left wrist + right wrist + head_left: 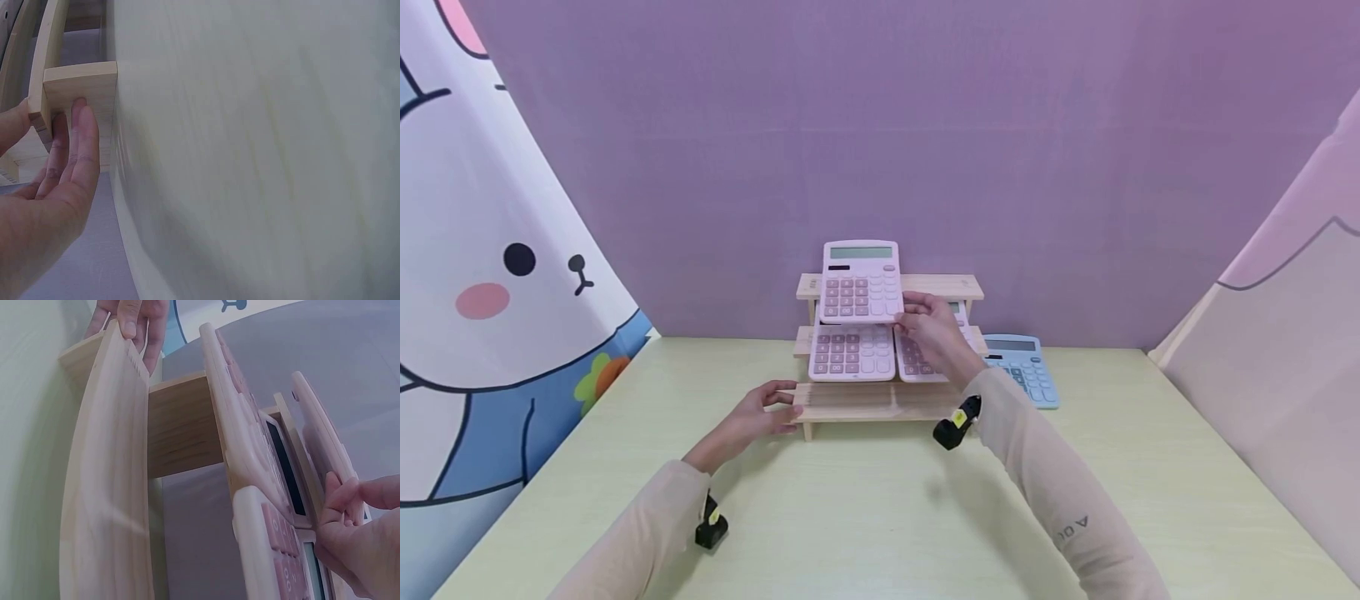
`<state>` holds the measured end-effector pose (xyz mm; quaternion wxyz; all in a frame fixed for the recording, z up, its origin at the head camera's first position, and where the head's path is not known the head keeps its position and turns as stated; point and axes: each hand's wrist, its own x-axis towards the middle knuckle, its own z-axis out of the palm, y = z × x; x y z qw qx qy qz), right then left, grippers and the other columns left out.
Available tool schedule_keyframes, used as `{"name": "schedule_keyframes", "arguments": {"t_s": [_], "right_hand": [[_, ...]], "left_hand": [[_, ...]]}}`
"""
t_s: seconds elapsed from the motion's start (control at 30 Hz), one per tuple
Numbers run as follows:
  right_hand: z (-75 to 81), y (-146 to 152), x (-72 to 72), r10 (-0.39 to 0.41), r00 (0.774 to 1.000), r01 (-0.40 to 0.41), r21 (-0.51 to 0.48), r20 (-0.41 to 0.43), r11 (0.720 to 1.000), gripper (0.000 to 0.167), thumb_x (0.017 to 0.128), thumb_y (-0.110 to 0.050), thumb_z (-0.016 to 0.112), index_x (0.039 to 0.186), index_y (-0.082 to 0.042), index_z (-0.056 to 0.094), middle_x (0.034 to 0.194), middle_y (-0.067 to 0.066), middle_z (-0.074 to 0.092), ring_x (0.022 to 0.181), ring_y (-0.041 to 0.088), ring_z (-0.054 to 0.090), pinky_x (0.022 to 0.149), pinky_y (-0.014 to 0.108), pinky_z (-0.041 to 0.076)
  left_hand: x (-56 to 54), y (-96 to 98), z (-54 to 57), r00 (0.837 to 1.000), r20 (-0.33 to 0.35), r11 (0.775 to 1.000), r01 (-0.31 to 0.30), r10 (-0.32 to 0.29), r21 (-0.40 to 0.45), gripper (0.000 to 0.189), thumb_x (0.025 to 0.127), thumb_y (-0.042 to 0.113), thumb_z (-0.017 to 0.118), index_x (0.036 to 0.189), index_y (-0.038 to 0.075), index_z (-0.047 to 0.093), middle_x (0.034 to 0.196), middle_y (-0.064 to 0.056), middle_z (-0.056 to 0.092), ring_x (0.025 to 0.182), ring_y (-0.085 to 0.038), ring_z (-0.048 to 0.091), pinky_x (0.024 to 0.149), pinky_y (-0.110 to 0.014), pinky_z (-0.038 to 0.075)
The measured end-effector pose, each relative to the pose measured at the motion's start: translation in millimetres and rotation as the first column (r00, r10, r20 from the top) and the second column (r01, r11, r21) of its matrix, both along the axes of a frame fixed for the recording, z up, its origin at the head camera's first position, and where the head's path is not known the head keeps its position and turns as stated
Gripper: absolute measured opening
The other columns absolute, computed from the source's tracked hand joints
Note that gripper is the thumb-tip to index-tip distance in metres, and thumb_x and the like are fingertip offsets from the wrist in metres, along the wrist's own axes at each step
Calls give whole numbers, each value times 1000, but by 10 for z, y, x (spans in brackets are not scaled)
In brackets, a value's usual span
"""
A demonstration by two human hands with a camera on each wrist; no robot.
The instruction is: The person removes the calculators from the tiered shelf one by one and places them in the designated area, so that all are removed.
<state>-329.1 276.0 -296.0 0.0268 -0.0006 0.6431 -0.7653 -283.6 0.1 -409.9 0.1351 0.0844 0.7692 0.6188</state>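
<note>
**Holding a pink calculator [850, 287] by one corner at the wooden stand [842, 404]**

With the right hand [938, 329], near the centre of the head view, pinching the lower right corner between thumb and fingertips; standing nearly upright, display at the top, in front of the stand's top shelf; whether touching that shelf, cannot tell. With the left hand [754, 417], left of centre, holding the bottom shelf's left end, thumb on the board and fingers against the end support; just below the raised calculator, note two lower pink calculators [852, 354] on the middle shelf, and to the right of the stand a blue calculator [1033, 375].

Judging by looks, likely light and stiff, with smooth plastic apt to slide in dry fingers; probably most fragile at the display, so best kept free of pressure there; held by a single corner, liable to twist; better gripped by both side edges, low down, clear of the keys.
</note>
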Motion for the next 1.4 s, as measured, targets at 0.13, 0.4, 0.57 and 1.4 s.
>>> {"name": "schedule_keyframes", "arguments": {"t_s": [0.13,0.4,0.57,1.4], "right_hand": [[-9,28,7,9,1000,-9,-2,-5,1000,49,84,11,51,130,-2,40,105,10,54,83,14,56,93,31,50],[-15,97,38,17,1000,-17,-5,-9,1000,50,84,12,50,131,-1,39,108,12,54,81,14,57,93,33,50],[-4,164,68,21,1000,-21,5,-12,1000,49,86,11,48,133,-1,38,106,10,53,81,13,56,87,27,53],[-48,474,206,25,1000,-23,-80,13,997,53,84,13,46,134,-2,35,98,5,47,80,11,50,75,19,49]], "left_hand": [[3,-7,3,1000,-2,1000,2,-2,-1,59,88,11,59,137,-1,29,124,-24,45,91,-17,61,86,-37,55],[-6,-19,-18,1000,-3,1000,-9,9,-15,59,88,12,60,137,0,30,125,-24,45,91,-18,62,85,-37,55],[-9,-9,-19,1000,1,1000,-10,10,-17,59,87,12,61,137,1,30,125,-23,45,91,-17,62,85,-36,55],[-1,-1,-7,1000,-11,1000,5,-5,-10,59,88,12,60,137,-1,29,125,-24,44,92,-17,61,86,-38,55]]}}
